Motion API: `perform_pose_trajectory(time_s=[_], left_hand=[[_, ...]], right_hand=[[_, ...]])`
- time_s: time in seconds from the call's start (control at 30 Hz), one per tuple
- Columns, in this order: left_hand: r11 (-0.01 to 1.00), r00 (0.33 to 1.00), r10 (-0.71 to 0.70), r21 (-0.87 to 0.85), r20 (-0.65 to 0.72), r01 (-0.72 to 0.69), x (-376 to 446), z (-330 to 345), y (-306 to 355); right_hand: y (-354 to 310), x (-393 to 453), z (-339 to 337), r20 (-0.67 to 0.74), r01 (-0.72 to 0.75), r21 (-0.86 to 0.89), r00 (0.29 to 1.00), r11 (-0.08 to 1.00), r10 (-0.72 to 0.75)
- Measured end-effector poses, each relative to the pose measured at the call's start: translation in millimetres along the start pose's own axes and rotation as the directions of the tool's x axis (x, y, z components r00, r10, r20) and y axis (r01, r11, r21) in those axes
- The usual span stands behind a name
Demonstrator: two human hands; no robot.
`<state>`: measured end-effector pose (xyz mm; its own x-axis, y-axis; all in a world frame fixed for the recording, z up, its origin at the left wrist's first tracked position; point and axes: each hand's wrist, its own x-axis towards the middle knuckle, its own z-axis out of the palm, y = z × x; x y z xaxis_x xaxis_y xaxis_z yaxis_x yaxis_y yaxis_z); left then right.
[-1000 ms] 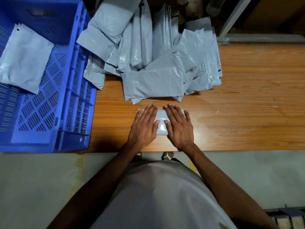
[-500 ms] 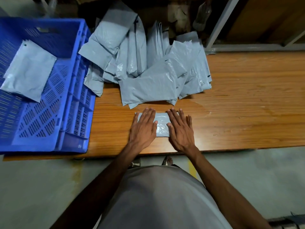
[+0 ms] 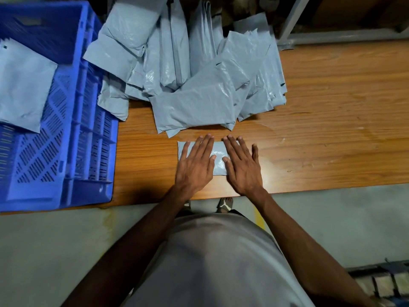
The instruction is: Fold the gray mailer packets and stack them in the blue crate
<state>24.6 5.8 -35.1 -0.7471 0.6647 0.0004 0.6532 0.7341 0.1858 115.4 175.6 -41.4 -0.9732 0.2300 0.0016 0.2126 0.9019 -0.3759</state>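
A small folded gray mailer packet [image 3: 218,159] lies flat on the wooden table [image 3: 321,134] near its front edge. My left hand [image 3: 194,165] presses its left half with straight fingers, and my right hand [image 3: 242,166] presses its right half the same way. Just behind it sits a loose pile of unfolded gray mailers [image 3: 194,69]. The blue crate [image 3: 84,129] stands at the left end of the table with one gray packet [image 3: 22,85] lying inside it.
Bare wood stretches to the right of my hands. A metal frame post [image 3: 292,21] rises behind the table at the back right. The floor [image 3: 44,251] lies below the table's front edge.
Both hands have stayed flat on the folded packet, spreading slightly apart. The camera has shifted, so the scene sits a little differently in view.
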Motion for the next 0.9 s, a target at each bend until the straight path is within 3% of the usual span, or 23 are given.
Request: perform_pose_trajectory(time_s=[0.47,0.73,0.9], left_hand=[[1.000,1.000,0.000,0.006,0.025,0.000,3.4,-2.9,1.4],[0.996,0.997,0.023,-0.092,0.077,-0.016,3.6,-8.4,-6.3],[0.996,0.999,0.032,-0.085,0.039,-0.028,4.0,-11.8,-13.9]], right_hand=[[0.1,1.7,-0.8,0.017,-0.011,-0.015,1.000,1.000,0.012],[2.7,0.2,-8.3,0.062,-0.002,0.084,0.998,0.996,-0.004],[8.7,0.6,-15.4,0.031,-0.008,0.109,1.000,0.994,0.005]])
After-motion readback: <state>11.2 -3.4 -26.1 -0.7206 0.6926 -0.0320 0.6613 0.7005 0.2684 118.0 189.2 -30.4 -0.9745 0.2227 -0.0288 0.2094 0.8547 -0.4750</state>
